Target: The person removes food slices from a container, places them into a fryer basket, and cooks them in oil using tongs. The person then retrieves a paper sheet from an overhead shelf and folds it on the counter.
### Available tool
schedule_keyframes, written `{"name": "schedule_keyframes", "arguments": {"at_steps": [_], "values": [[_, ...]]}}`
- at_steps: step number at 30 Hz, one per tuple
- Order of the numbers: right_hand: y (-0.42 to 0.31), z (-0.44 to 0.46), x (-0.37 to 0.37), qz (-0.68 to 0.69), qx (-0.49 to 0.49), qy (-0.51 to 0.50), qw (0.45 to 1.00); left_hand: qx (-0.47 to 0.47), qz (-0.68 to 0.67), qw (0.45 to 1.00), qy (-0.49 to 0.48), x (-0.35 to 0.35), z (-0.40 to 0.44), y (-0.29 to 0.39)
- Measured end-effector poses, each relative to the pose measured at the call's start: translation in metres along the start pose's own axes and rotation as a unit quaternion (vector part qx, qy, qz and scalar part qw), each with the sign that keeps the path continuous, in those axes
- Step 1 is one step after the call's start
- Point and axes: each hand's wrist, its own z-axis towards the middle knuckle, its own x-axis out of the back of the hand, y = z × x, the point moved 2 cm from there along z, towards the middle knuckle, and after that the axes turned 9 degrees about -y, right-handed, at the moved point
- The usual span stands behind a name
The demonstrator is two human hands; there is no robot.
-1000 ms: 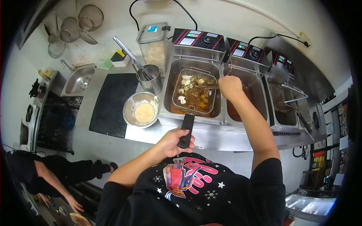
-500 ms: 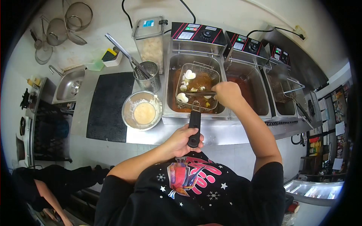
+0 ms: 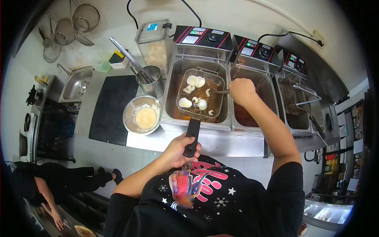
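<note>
My left hand (image 3: pixel 179 151) is wrapped round the black handle (image 3: pixel 192 136) of a wire fry basket (image 3: pixel 221 89), which sits in the left fryer's brown oil. White and pale yellow food pieces (image 3: pixel 184 103) lie in the basket, mostly on its left side. Over the divide between the left and middle fryers, my right hand (image 3: pixel 242 91) is closed on a thin metal utensil (image 3: pixel 221 92); its tip reaches into the basket among the pieces. The utensil's far end is hard to make out.
Left of the fryer stand a bowl of batter (image 3: pixel 145 118), a perforated metal holder (image 3: pixel 154 85) with tongs and a lidded container (image 3: pixel 156 55). Another basket (image 3: pixel 290 94) rests in the right fryer. A person (image 3: pixel 51 181) is at the lower left.
The basket and my left hand went slightly right, then back left. The pieces have shifted and look larger and whiter. My right hand moved right, then back left, still holding the utensil.
</note>
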Motion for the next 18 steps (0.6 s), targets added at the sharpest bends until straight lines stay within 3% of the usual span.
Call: {"name": "schedule_keyframes", "arguments": {"at_steps": [9, 12, 18], "values": [[-0.017, -0.032, 0.012, 0.038, 0.095, -0.048, 0.994, -0.018, -0.017, 1.0, 0.003, -0.01, 0.004, -0.008], [-0.02, -0.019, -0.001, 0.069, 0.133, -0.014, 0.989, -0.016, -0.007, 1.0, 0.008, -0.012, 0.005, -0.01], [-0.016, 0.018, -0.006, 0.081, 0.062, -0.006, 0.995, -0.008, 0.005, 1.0, 0.026, -0.018, 0.001, -0.012]]}}
